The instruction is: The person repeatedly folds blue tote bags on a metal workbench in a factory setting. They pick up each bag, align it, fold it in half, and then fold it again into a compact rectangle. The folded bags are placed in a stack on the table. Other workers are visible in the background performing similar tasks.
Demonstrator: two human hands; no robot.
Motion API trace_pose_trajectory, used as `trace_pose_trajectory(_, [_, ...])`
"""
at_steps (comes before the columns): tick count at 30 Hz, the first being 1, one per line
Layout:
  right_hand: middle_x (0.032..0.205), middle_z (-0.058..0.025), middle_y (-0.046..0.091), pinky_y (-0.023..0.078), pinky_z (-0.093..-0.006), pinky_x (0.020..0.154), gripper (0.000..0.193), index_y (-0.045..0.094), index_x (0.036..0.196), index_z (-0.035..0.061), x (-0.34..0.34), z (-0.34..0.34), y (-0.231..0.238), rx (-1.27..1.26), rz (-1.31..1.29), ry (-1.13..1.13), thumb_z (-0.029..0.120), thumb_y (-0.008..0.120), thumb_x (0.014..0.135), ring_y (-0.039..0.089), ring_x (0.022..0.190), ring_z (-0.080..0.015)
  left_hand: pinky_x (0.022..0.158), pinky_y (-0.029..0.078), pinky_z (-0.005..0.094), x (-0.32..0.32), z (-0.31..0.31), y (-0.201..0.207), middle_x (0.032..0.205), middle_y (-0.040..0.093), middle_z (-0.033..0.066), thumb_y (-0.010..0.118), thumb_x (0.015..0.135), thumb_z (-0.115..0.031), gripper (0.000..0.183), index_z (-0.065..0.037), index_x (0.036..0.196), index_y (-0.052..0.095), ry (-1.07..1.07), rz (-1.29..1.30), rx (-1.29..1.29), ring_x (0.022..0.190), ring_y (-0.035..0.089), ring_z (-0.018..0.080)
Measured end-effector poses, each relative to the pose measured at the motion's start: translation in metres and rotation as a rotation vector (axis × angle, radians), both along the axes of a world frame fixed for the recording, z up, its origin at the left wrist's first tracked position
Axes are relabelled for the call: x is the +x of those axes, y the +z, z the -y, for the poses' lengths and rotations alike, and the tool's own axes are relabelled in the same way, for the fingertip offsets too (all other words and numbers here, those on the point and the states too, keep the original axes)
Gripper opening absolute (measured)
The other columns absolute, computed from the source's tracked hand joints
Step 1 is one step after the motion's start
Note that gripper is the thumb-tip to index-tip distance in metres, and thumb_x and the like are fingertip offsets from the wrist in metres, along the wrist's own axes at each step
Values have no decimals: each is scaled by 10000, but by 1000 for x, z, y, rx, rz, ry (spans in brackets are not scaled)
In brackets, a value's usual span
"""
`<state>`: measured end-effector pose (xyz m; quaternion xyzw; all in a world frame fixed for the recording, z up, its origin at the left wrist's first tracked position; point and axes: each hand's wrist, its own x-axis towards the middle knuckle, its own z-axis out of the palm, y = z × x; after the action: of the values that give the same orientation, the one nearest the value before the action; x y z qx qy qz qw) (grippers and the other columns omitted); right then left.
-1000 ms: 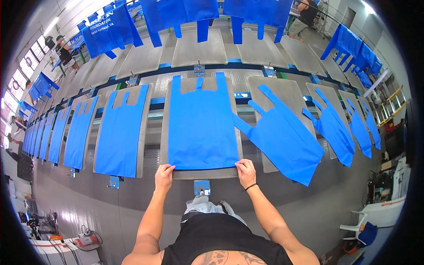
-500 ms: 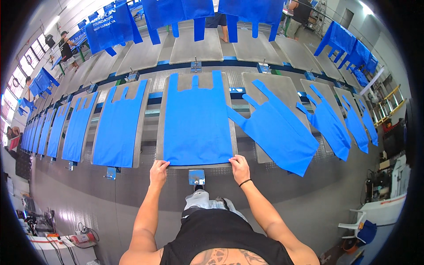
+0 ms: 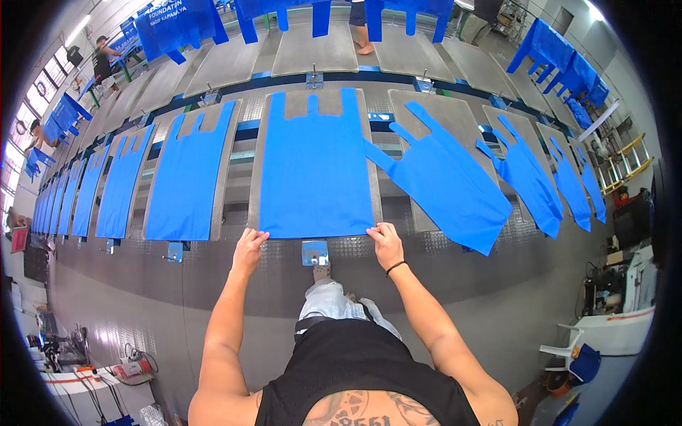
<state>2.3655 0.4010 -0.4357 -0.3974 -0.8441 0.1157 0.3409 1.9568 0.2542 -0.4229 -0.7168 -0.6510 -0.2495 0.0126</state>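
A blue vest-shaped bag [image 3: 316, 174] lies flat on a grey board [image 3: 295, 106] straight ahead of me, its handle straps pointing away. My left hand [image 3: 250, 248] pinches the bag's near left corner between thumb and fingers. At the near right corner, my right hand [image 3: 386, 245], with a dark band on its wrist, pinches the fabric in the same way. The near edge runs straight between both hands, along the board's near end. Just below that edge sits a metal bracket [image 3: 315, 253].
To the right, a tilted blue bag [image 3: 447, 177] hangs past its board. Another blue bag [image 3: 188, 174] lies straight on the left, with several more along the row. Printed blue bags [image 3: 177, 28] hang overhead at the back. A white chair [image 3: 565, 349] stands lower right. Other people are farther off.
The whole scene sits higher in the picture. Both hands keep their pinch on the corners, and the bag's near edge now covers the strip of board that showed below it.
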Motion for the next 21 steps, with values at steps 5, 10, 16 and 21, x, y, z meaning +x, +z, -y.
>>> trace_pose_trajectory(5, [989,-68,701,589,-408,876,267,782,1042,108,-2,6,0,-1,11,1,-13,694,821,664,1093,-295,891,569,422,-9,1,-4,1020,706,96,645,762,72,395,-57,1119,756,-43,22,37,1001,642,318])
trace_pose_trajectory(10, [1012,-78,714,589,-430,907,305,775,1076,107,-2,8,-3,-3,-4,-20,-41,689,824,673,1097,-324,933,570,432,-10,0,-4,1021,694,106,655,760,77,402,-54,1128,749,-67,46,41,994,640,330])
trace_pose_trajectory(16, [1022,-84,721,570,-487,1011,334,774,1089,107,-4,10,-2,-1,-14,-24,-58,695,809,675,1114,-340,989,569,442,-12,5,-5,1015,684,108,665,740,87,429,-58,1135,749,-77,51,13,1003,646,330])
trace_pose_trajectory(21, [1042,-74,721,557,-503,1049,373,768,1115,94,-1,11,-1,-4,11,-12,-48,703,776,667,1137,-329,1001,587,429,-14,3,6,1010,678,96,664,741,90,442,-63,1147,749,-116,55,-45,1009,648,312])
